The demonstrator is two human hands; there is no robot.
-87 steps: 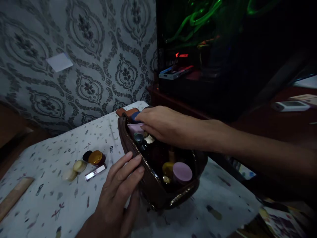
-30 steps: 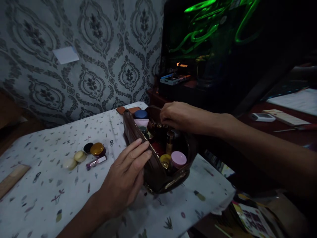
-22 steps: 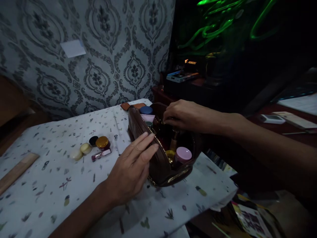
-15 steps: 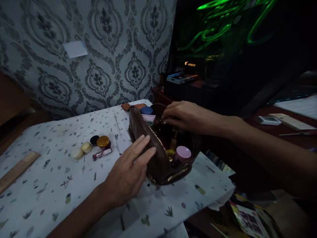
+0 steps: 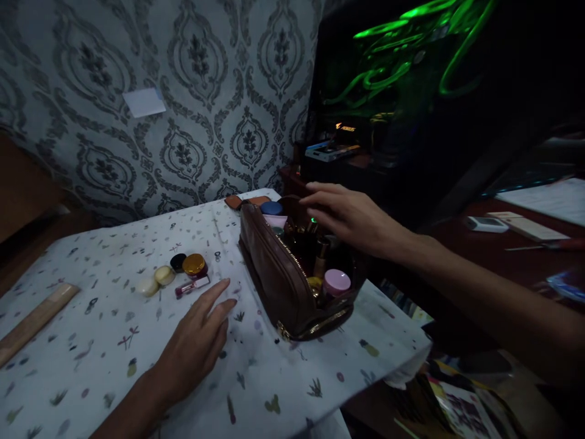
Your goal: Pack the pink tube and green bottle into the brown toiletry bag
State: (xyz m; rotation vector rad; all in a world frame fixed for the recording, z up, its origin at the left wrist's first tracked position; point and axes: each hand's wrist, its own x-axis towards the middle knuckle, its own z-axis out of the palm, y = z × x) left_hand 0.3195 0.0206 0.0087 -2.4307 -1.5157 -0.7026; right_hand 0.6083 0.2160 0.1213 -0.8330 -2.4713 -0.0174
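Observation:
An open brown bag (image 5: pixel 274 271) with a gold zipper stands on the patterned tablecloth. Inside it are a pink-lidded jar (image 5: pixel 337 282), a blue round lid (image 5: pixel 271 208), a pale pink item (image 5: pixel 275 221) and dark bottles. My right hand (image 5: pixel 340 213) hovers over the bag's far side, fingers apart, holding nothing. Left of the bag, my left hand (image 5: pixel 196 341) is over the cloth with spread fingers and touches no object. Near its fingertips lies a small pink tube (image 5: pixel 192 286), beside an amber-lidded jar (image 5: pixel 194 266), a black lid (image 5: pixel 178 263) and two cream-coloured round pieces (image 5: pixel 156 281).
A wooden strip (image 5: pixel 39 323) lies at the table's left. Behind the bag is an orange-brown item (image 5: pixel 234 202). A computer case with green lights (image 5: pixel 388 73) stands at the back right. A dark red desk (image 5: pixel 466 250) holds a small white device (image 5: pixel 487 224) and papers.
My left hand has come off the bag's side and moved left and down. My right hand has lifted slightly, and its fingers have opened. The view has shifted a little.

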